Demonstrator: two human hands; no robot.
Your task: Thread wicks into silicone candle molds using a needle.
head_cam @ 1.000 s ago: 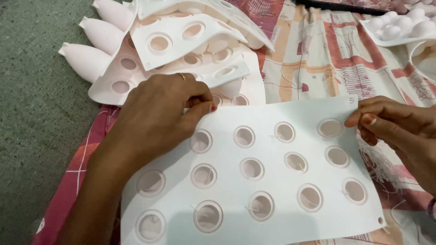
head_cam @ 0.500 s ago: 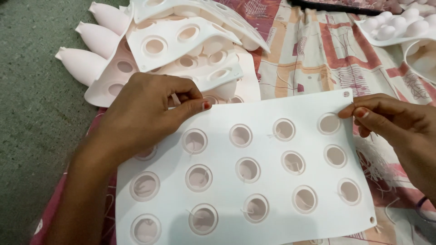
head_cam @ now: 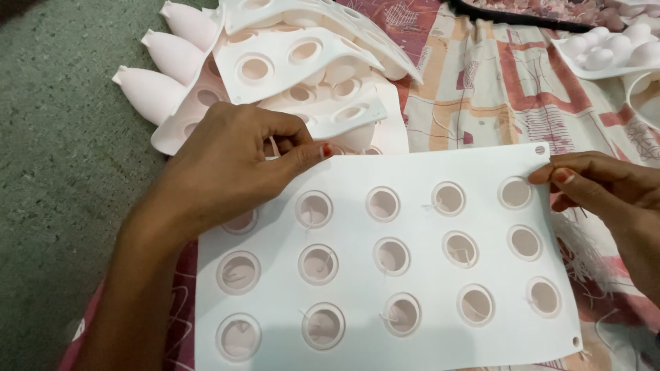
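Left hand (head_cam: 234, 165) enters from lower left, forearm rising diagonally from the bottom edge; back of hand up, knuckles bent, fingers curled inward; thumb stretched toward the right, its red-painted nail showing, tip pressed against the curled fingertips in a pinch; right hand (head_cam: 605, 189) comes in from the right edge, wrist low at the lower right; fingers extended leftward and close together, thumb tucked beneath, pinching; both hands bare, well apart.

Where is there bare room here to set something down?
Bare cloth lies between the mould pile and the tray; the grey floor left is open. The left hand, right hand and white sheet crowd the front.
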